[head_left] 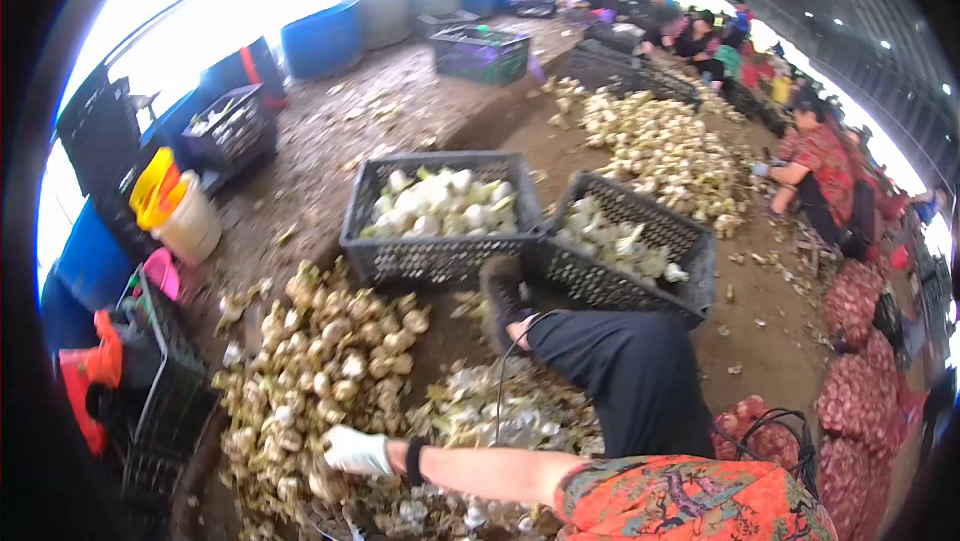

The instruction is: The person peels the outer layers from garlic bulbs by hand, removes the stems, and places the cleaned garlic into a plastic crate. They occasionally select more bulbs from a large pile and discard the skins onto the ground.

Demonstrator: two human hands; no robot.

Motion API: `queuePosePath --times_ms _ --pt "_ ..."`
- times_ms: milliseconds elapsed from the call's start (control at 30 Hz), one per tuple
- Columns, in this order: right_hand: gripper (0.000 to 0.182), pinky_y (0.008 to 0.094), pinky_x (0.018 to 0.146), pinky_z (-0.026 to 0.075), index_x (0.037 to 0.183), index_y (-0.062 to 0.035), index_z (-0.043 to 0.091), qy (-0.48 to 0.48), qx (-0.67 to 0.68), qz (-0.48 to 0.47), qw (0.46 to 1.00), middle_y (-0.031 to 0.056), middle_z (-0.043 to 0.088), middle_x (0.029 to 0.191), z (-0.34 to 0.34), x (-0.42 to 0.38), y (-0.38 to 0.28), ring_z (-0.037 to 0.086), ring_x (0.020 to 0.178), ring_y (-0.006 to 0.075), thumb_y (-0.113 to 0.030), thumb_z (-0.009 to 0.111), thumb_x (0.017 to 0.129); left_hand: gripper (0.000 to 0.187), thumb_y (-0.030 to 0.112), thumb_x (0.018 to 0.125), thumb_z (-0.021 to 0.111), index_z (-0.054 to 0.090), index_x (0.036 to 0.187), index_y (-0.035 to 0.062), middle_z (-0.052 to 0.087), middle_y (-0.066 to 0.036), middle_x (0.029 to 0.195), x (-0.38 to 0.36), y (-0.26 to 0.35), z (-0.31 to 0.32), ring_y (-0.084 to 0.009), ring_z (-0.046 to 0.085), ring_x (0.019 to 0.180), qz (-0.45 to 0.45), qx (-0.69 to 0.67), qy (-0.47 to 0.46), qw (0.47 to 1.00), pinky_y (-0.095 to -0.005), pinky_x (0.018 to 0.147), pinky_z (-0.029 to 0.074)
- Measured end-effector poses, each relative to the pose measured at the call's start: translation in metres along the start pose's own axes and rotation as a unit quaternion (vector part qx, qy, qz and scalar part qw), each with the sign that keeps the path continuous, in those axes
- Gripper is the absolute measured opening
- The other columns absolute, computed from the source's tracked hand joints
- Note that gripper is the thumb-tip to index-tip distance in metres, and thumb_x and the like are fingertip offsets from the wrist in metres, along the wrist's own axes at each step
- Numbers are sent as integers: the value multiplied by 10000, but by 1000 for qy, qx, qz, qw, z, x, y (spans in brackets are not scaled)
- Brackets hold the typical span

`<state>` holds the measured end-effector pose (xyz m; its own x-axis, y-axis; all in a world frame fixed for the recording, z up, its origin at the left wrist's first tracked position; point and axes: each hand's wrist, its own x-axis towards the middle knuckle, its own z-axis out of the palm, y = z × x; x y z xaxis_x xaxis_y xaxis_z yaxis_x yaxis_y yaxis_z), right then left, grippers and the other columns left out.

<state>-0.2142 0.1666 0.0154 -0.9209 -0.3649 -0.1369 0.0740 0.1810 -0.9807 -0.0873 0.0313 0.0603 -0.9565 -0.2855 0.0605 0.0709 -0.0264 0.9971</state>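
My right hand (357, 451), in a white glove with a black band at the wrist, reaches leftward over a heap of untrimmed garlic bulbs (330, 351). Its fingertips are at the bulbs, too small and blurred to show whether they hold one. My left hand is out of view. Below and beside my forearm lie loose peelings and stalk scraps (510, 401). Beyond my bent leg stand two black crates, one with whitish trimmed bulbs (445, 251), the other tilted to the right with more bulbs (625, 286).
On the left are a white bucket (190, 226), blue barrels (322, 41) and a black crate (170, 391). A co-worker in a red patterned top (830, 176) sits by another garlic pile (660, 146). Red net sacks (858, 396) are stacked at the right.
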Motion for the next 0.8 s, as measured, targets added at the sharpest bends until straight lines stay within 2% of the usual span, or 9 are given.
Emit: queuePosePath --times_ms 67,100,233,267,367,600,700,733,800 --pt "233 301 526 394 918 2 640 35 172 -48 983 41 578 659 -12 -48 1 512 586 120 -118 624 720 525 104 865 621 413 1336 4 501 -186 1291 -4 8 27 -271 540 1074 31 83 -49 995 -388 912 475" --pt "250 290 532 395 947 6 637 -38 339 76 937 0 582 681 -51 -95 -50 507 598 99 -133 642 739 512 83 871 615 415 1335 5 501 -188 1291 -8 12 43 -266 544 1065 41 113 -74 990 -386 904 479" --pt "272 267 510 359 1032 -8 619 107 415 -49 902 -35 588 704 -64 -151 -50 452 565 57 -132 672 796 593 -80 777 677 435 1315 -17 540 -172 1242 -51 55 113 -254 561 1016 112 127 -117 979 -381 899 482" --pt "328 251 540 376 1068 -10 603 43 540 8 841 -16 612 759 -73 -161 -36 473 604 61 -148 707 789 595 -89 761 689 452 1301 -16 546 -172 1228 -59 58 122 -255 563 1007 125 103 -130 978 -380 897 484" --pt "328 230 710 440 1099 31 558 81 512 -73 852 38 636 886 -76 -173 -33 581 767 118 -101 670 821 571 -100 741 703 487 1264 -23 561 -173 1194 -81 61 132 -260 569 989 142 52 -164 975 -381 883 493" --pt "295 284 705 448 1091 40 555 43 595 -27 802 60 624 846 -90 -227 -44 561 730 143 45 480 806 497 -119 771 643 510 1239 -19 565 -180 1179 -101 91 131 -287 578 990 179 98 -212 956 -401 864 503" --pt "349 321 693 445 1097 50 553 51 408 8 911 54 607 855 -100 -242 -57 543 713 152 76 425 773 426 -43 840 596 496 1253 -15 553 -182 1193 -106 93 126 -290 567 1014 156 102 -224 957 -398 876 496" --pt "307 276 672 442 1043 1 560 23 332 -35 942 60 614 893 -98 -238 -50 556 783 119 46 510 743 407 -9 865 581 487 1262 -13 549 -183 1199 -108 93 122 -292 562 1025 145 102 -228 958 -396 878 494" --pt "293 293 708 448 1026 22 564 161 207 -200 944 84 613 904 -81 -222 -23 558 820 147 31 536 734 414 64 898 560 451 1291 -7 537 -181 1217 -114 100 112 -293 552 1046 66 80 -238 966 -400 885 492"
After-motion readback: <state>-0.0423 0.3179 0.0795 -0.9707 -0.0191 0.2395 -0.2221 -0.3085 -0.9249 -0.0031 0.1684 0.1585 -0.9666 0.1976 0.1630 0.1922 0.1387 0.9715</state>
